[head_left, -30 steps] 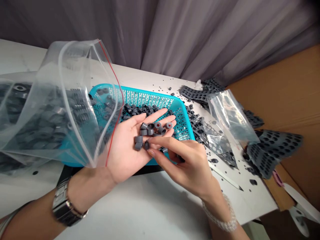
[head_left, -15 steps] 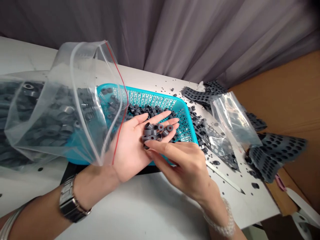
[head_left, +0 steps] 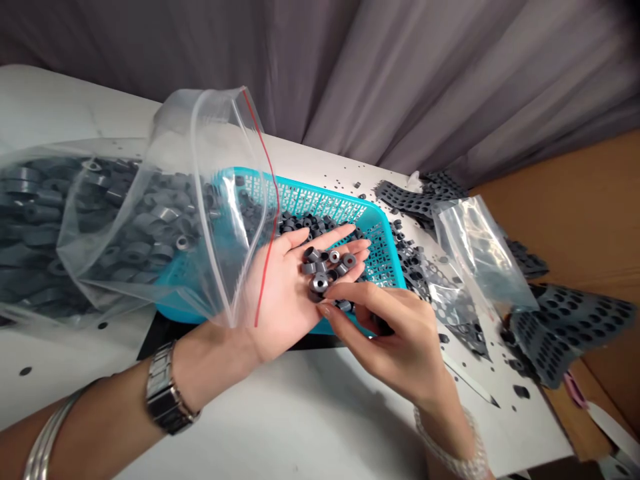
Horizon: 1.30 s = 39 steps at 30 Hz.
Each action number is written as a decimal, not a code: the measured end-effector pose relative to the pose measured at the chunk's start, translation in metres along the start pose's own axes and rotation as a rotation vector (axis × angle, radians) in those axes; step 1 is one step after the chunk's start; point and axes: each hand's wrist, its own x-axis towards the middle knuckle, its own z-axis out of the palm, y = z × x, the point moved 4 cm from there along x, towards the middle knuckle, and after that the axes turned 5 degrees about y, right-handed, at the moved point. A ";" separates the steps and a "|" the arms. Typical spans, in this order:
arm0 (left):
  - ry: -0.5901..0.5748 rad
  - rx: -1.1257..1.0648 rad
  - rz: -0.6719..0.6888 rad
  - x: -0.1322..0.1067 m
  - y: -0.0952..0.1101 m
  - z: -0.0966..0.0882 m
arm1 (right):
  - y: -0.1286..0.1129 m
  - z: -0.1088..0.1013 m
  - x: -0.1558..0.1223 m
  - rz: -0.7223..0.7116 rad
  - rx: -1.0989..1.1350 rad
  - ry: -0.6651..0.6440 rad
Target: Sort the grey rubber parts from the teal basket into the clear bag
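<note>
My left hand (head_left: 285,293) lies palm up with its fingers stretched out. Several small dark grey rings (head_left: 315,268), short tubes with a hole through them, rest on its palm and fingers. Over that palm, my right hand (head_left: 390,333) pinches one grey ring (head_left: 319,285) between thumb and forefinger, its hole facing up. A clear zip bag (head_left: 170,113) with a red line stands open at the left, full of such rings; its mouth overlaps the heel of my left hand. Beneath both hands is a blue plastic basket (head_left: 395,247) with more rings inside.
Punched grey foam-like sheets (head_left: 570,327) lie at the right, beside a flat clear bag (head_left: 485,247). A white pencil (head_left: 470,380) and small dark scraps are on the white table (head_left: 300,413). A grey curtain (head_left: 350,80) hangs behind.
The view has shifted, so everything sits farther right. The ring in my right fingertips now shows its hole upward, and fewer rings appear around it on my left palm.
</note>
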 end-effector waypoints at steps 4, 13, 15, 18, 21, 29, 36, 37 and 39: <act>-0.038 0.056 -0.034 0.001 -0.001 -0.001 | 0.002 -0.002 0.002 0.064 0.039 0.014; 0.005 0.052 -0.077 0.002 -0.003 -0.004 | -0.003 0.009 -0.004 0.010 0.080 -0.156; 0.000 0.042 -0.063 0.002 -0.003 -0.003 | -0.005 0.010 -0.006 -0.028 0.104 -0.159; -0.030 0.027 -0.059 0.003 -0.004 -0.002 | -0.003 0.010 -0.005 0.080 0.173 -0.061; -0.004 -0.010 0.024 0.005 -0.003 -0.001 | 0.013 0.005 -0.005 0.516 0.519 0.234; 0.086 0.073 0.678 -0.006 0.018 0.009 | 0.017 0.051 0.012 1.299 1.542 0.592; 0.088 0.475 0.860 -0.016 0.025 0.013 | -0.006 0.090 0.036 1.379 1.837 0.701; 0.084 0.500 0.858 -0.017 0.025 0.013 | -0.006 0.091 0.038 1.355 1.853 0.685; 0.080 0.528 0.846 -0.020 0.026 0.016 | -0.006 0.094 0.038 1.320 1.873 0.637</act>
